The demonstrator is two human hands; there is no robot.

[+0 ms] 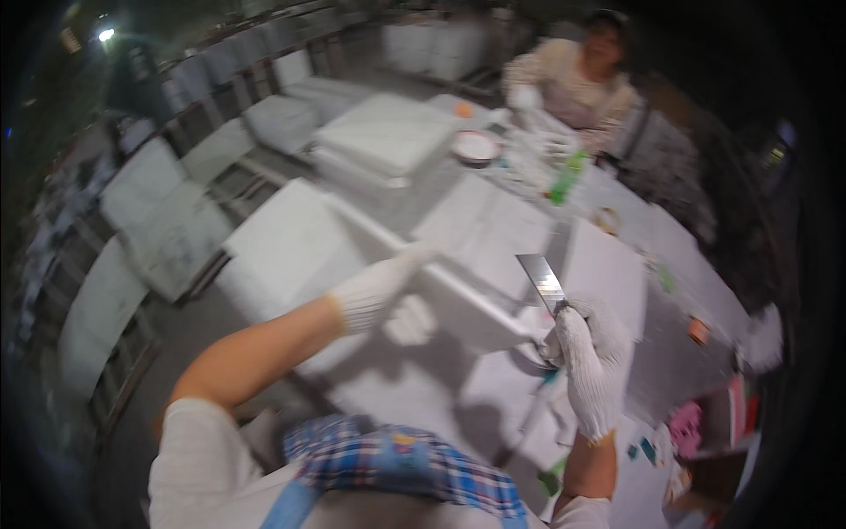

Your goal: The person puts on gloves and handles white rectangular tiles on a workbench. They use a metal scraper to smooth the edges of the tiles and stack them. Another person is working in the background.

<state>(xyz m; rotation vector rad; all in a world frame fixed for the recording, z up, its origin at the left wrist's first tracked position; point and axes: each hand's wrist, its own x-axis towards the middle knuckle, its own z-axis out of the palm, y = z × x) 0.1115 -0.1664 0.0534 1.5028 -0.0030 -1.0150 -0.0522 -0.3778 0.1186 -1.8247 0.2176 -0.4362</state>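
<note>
My left hand (379, 286), in a white knit glove, is closed on the upper edge of a white panel (476, 313) that stands tilted over the table. In my gloved right hand (589, 361) is a putty knife (542, 278), its flat metal blade pointing up and away to the left. The knife is just beyond the panel's right end, and I cannot tell whether they touch. Beneath the right hand, a round rim shows in part. More white panels (295, 242) lie flat under and beside the held one. Blur softens the finer detail.
Across the table sits a person (573, 88) in white gloves. A white bowl (476, 147), a green bottle (567, 179) and a tape roll (606, 220) stand on the far side. Stacked panels (388, 132) rise at the back. Panels on racks (167, 220) line the left.
</note>
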